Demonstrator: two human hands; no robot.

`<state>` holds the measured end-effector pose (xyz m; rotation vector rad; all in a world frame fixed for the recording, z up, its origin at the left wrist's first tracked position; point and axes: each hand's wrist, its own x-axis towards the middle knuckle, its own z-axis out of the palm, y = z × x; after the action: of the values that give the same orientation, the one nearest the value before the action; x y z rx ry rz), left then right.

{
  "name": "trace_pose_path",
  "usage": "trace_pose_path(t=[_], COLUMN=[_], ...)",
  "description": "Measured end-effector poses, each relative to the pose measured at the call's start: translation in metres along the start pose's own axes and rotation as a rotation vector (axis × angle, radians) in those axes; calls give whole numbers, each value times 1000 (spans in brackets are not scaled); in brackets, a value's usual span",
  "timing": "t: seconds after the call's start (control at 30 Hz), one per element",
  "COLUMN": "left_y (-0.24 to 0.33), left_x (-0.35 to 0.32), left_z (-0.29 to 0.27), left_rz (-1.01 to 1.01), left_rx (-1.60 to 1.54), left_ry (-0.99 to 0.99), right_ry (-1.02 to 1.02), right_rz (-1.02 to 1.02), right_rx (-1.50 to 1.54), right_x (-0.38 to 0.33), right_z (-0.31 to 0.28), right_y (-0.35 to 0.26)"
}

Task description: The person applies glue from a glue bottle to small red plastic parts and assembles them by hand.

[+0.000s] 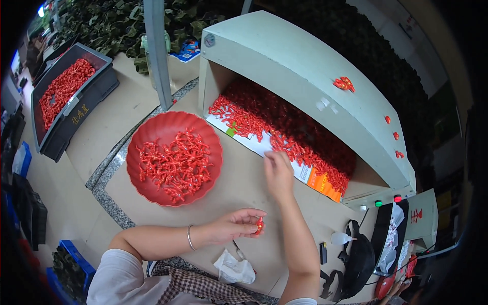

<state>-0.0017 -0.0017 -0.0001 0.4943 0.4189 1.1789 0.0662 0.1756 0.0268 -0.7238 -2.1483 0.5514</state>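
Nearest the body, a crumpled white plastic bag lies on the beige tabletop, with a small metal tool just beside it. Just above these, the left hand comes in from the left, a thin bracelet on its wrist; its fingers are curled and pinch a small red plastic piece between thumb and fingertips, held over the table's near middle. The right hand reaches farther forward along a forearm that rises from the lower edge; its fingers are bent downward at the edge of the heap of red plastic pieces, touching or nearly touching them (whether it actually grips one cannot be told from this angle). That heap spreads over a white sheet inside the mouth of a pale green hooded machine, which carries a few stray red pieces on its sloping top. To the left of the right hand sits a round red bowl holding a loose mound of branched red sprues. At the right, a black strap bag, a small white squeeze bottle and a black lighter-like object lie near the machine's coloured buttons. Far left, on the floor, a grey crate holds more red pieces
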Motion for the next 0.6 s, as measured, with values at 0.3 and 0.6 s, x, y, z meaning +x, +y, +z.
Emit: trace_pose_path(t=[0.3, 0.6], left_y=[4, 3], left_x=[0, 2], left_z=[0, -6], left_rz=[-5, -6], left_rx=[-45, -12], left_ry=[-36, -28], right_ry=[-250, -178], right_rz=[-81, 28], right_rx=[-351, -361], right_x=[50, 28], right_z=[65, 38], right_y=[10, 16])
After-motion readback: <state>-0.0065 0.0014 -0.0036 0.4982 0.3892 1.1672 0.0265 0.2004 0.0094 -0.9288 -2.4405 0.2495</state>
